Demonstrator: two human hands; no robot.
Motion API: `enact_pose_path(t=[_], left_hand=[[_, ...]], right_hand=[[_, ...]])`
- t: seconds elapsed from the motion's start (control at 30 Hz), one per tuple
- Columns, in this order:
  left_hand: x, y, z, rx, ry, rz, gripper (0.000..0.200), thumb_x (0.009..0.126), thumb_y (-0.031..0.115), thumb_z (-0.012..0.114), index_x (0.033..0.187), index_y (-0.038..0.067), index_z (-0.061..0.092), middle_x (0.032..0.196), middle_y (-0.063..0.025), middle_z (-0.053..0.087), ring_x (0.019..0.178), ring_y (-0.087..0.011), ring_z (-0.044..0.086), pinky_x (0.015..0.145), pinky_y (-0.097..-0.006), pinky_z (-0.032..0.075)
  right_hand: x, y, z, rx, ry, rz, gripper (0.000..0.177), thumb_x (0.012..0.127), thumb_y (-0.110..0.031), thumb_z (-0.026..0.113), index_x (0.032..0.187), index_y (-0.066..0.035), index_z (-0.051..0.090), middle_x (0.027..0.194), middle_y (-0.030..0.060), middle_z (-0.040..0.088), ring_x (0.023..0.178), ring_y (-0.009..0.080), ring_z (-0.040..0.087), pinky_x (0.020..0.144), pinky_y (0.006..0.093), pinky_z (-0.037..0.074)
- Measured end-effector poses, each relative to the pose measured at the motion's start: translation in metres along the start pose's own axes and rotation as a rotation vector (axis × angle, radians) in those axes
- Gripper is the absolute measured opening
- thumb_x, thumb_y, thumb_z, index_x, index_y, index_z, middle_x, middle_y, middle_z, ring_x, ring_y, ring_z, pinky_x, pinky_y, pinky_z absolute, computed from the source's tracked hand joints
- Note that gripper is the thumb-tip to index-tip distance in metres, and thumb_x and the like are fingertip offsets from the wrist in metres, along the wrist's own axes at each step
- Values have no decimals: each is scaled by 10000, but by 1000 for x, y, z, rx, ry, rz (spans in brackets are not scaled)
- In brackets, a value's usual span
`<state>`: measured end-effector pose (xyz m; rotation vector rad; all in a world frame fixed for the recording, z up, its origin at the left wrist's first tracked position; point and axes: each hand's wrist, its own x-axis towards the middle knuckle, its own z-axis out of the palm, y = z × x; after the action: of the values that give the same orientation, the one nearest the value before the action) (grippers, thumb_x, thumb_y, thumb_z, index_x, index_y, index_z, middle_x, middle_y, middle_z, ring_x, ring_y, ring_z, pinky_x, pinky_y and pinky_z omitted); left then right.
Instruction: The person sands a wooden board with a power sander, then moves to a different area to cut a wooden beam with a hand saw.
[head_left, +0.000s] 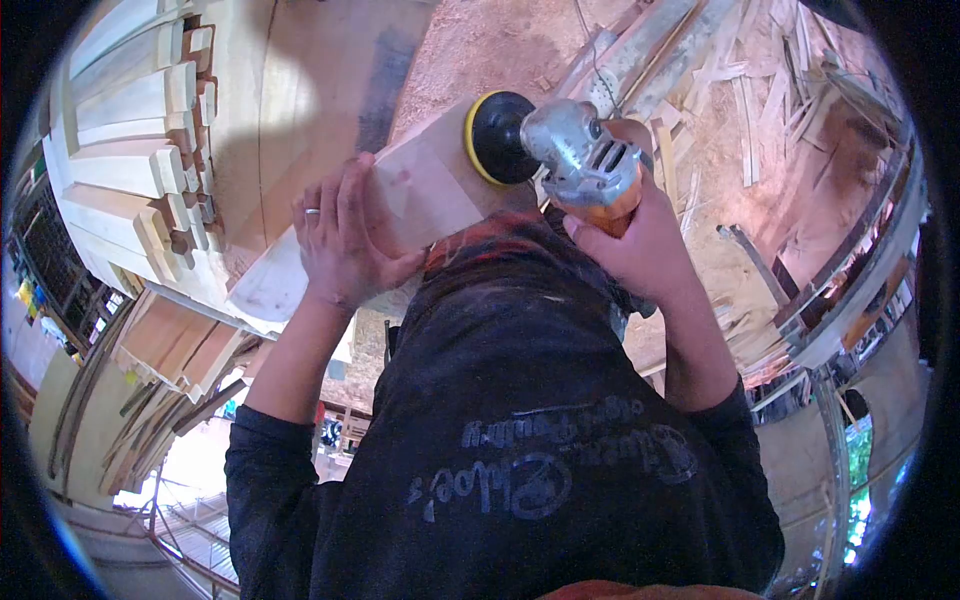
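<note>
My left hand (343, 238), with a ring on one finger, rests over a pale wooden board (420, 190) and grips it across its width. The board lies slanted, its lower left end on the workbench (285, 150). My right hand (630, 240) is wrapped round the orange body of a power sander (580, 150) with a silver metal head. The sander's round black pad with a yellow rim (500, 138) is tilted on edge at the board's upper right end. Whether the pad touches the wood, I cannot tell.
Shaped wooden pieces (125, 165) are stacked along the bench's left side. Wood scraps (745, 110) and sawdust cover the floor at the right. A thin cord (590, 45) runs above the sander. More planks (180, 340) lie at the lower left.
</note>
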<state>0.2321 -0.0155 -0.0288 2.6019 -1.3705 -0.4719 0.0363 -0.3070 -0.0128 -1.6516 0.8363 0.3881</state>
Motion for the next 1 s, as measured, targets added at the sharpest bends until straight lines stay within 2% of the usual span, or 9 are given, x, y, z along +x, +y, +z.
enact_pose_path(t=[0.17,0.27,0.47,0.73,0.83,1.0], left_hand=[[-1,-2,1,-1,4,18,1231,629,740,838,1560,52,419,1419,-158,587,1272,-378,558,1132,-535,385],[1,-2,1,6,4,8,1232,644,769,815,1552,34,425,1397,-164,597,1252,-374,570,1129,-537,381],[2,-1,-1,13,-6,23,1238,650,771,811,1555,20,423,1392,-175,597,1241,-370,573,1127,-538,372],[1,-4,4,-3,21,43,1250,642,754,831,1566,26,408,1415,-175,583,1252,-367,564,1131,-531,367],[-1,-4,1,3,-30,-4,1257,632,769,840,1586,98,369,1485,-128,568,1287,-316,573,1110,-528,342],[-1,-2,2,-12,-2,1,1254,643,771,825,1592,94,364,1488,-128,567,1287,-312,571,1106,-519,339]], right_hand=[[-5,-6,5,-52,3,-60,712,796,-294,881,1325,43,544,1182,234,731,1149,401,724,995,459,558],[2,-1,1,-33,41,14,708,794,-286,880,1324,41,541,1173,243,727,1145,405,725,990,454,559],[5,-11,2,-5,-3,-6,682,789,-276,881,1298,31,547,1155,254,720,1162,415,714,1006,458,549],[7,-5,3,-13,41,21,743,785,-292,893,1355,25,537,1195,225,721,1164,364,709,1009,457,544],[9,-4,4,15,49,-10,764,779,-297,899,1362,31,529,1215,226,712,1178,366,698,1021,459,539],[11,-14,3,-10,25,54,766,779,-293,896,1363,37,525,1231,238,704,1195,389,686,1045,460,528]])
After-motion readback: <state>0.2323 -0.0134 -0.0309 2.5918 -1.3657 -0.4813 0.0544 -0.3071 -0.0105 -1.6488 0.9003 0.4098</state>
